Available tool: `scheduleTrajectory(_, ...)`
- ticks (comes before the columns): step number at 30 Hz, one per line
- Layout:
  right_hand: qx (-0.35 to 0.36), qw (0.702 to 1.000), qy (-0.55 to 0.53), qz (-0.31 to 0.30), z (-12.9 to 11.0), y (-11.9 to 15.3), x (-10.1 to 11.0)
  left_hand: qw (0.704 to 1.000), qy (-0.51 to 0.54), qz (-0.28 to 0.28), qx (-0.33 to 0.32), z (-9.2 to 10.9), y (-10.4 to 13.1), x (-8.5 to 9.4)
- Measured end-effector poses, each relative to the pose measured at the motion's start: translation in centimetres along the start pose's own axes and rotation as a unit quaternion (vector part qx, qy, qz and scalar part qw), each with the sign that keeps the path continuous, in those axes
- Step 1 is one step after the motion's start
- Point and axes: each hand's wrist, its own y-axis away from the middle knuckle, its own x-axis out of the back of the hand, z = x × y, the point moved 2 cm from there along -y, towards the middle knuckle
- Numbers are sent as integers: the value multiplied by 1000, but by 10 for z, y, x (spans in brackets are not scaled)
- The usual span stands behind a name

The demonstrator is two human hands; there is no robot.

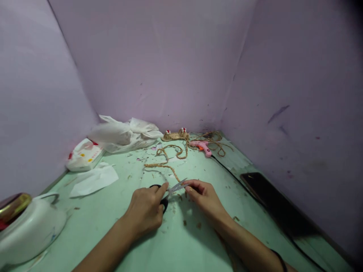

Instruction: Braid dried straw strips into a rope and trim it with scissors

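Observation:
Black-handled scissors (165, 204) are gripped in my left hand (146, 207), their blades apart and pointing right. My right hand (202, 195) pinches a brown braided cord (173, 172) close to the blade tips. Whether the blades touch the cord is hard to tell. From my right hand the cord winds away across the table in loose bends toward a woven straw-coloured piece (175, 136) with red and white flower-like decorations at the back. Small brown scraps (185, 223) lie under and around my hands.
A pink glue gun (202, 147) lies at the back, its black cable running right past a dark phone (279, 204). Loose twine (219, 145) is beside it. Left are a white plastic bag (124, 136), a tissue pack (85, 156), a tissue sheet (95, 180) and a white container (34, 228).

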Motion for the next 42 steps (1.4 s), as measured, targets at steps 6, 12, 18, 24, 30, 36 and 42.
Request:
scheduleTrajectory(6,29,999,40,10,-2,-2,1,1000,-2,-15,6,-4,-2,1)
scheduleTrajectory(12,-20,1000,3,-8,-1,-5,3,999,-51,-16,-2,-6,-4,5)
scheduleTrajectory(18,-55,994,-48,-83,-5,-8,8,995,-90,-31,-13,-9,-4,6)
scheduleTrajectory(24,-54,990,-63,-111,-7,-9,11,995,-76,-59,-26,-11,-4,6)
scheduleTrajectory(30,-58,992,-52,-101,-4,-8,10,996,-60,-69,-6,-11,-5,7)
scheduleTrajectory(36,-57,993,-56,-86,0,-8,7,998,-35,-39,-18,-12,-3,4)
scheduleTrajectory(42,-70,990,-72,-102,-3,-5,5,999,-35,-37,-7,-14,-5,0)
